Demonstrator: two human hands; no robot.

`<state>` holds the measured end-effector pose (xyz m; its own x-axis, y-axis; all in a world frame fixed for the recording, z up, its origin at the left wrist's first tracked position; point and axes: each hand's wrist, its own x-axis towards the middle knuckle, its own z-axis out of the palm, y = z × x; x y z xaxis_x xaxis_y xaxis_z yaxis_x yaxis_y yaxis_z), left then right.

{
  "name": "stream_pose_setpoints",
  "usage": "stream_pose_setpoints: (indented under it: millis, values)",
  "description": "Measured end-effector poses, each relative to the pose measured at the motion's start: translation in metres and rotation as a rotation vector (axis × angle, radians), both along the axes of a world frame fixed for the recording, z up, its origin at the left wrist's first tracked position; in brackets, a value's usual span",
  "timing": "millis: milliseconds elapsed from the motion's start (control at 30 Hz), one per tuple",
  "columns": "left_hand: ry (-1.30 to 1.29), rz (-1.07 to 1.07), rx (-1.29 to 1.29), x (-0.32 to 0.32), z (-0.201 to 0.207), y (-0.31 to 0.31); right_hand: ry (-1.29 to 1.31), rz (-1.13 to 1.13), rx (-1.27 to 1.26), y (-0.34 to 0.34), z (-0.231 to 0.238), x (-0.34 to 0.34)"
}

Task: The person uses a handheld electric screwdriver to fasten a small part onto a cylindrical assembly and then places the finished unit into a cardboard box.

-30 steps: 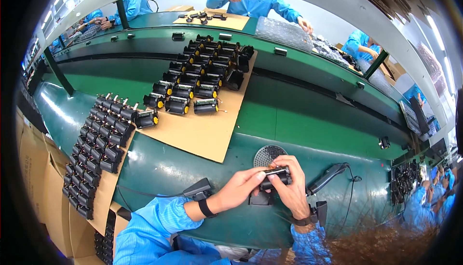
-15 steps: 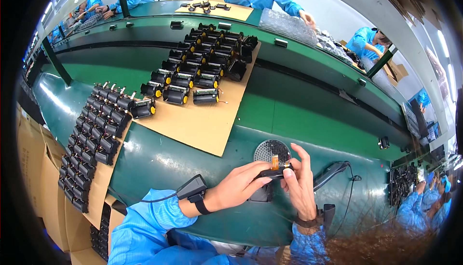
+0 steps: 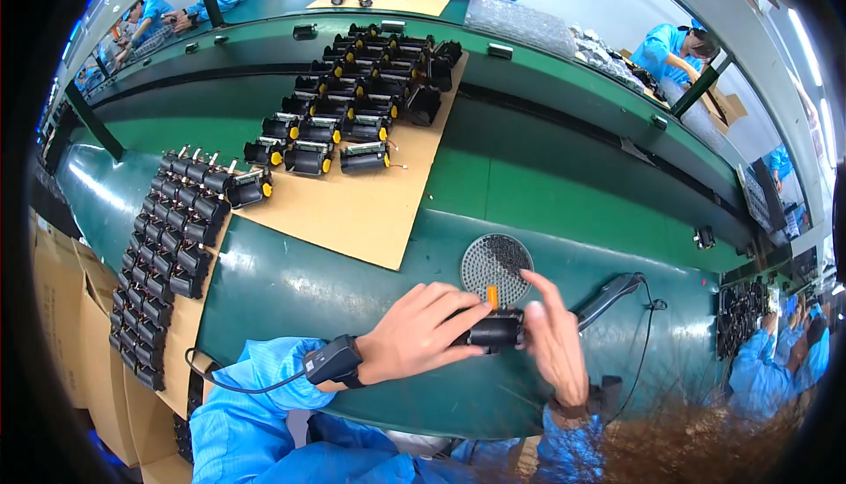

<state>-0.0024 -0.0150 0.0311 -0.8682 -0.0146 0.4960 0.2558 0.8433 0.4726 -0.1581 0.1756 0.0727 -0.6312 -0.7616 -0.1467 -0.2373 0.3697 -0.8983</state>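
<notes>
A black plastic housing (image 3: 495, 332) is held above the green bench in front of me, with an orange flat flex strip (image 3: 493, 295) sticking up at its far side. My left hand (image 3: 421, 332) is closed on the housing's left part, fingers over the top and thumb below. Beside the housing's right end is my right hand (image 3: 555, 343), its index finger stretched out and its fingers apart; whether it touches the part is hard to see. Just beyond the hands lies a round dimpled dish (image 3: 480, 266) with many tiny dark pieces in its right half.
Right of my hand lies a black hand-held tool (image 3: 608, 299) with a cable. Rows of black housings with yellow caps cover a cardboard sheet (image 3: 352, 236); more black housings (image 3: 167, 255) stand at left. Beyond runs a green conveyor (image 3: 529, 176). Co-workers in blue sit around.
The housing has turned so its broad black side shows. My right hand has loosened its pinch and shifted slightly down and right. Across the line, a co-worker has brought both hands together.
</notes>
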Motion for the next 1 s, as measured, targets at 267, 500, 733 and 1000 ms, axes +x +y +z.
stream_pose_setpoints:
  millis: [267, 500, 733, 1000]
  values:
    - [-0.095, -0.023, -0.142, 0.008, -0.009, 0.009, 0.581, -0.539, 0.174, 0.079, -0.041, -0.065]
    - [-0.203, -0.007, -0.169, 0.006, -0.015, 0.005, 0.383, -0.602, 0.155, 0.076, -0.041, -0.065]
    - [-0.196, -0.048, -0.151, 0.006, -0.019, 0.002, -0.144, -0.573, -0.839, 0.066, -0.044, -0.063]
    - [-0.226, -0.076, -0.112, 0.011, -0.018, 0.003, -0.38, -0.376, -1.11, 0.001, -0.017, -0.06]
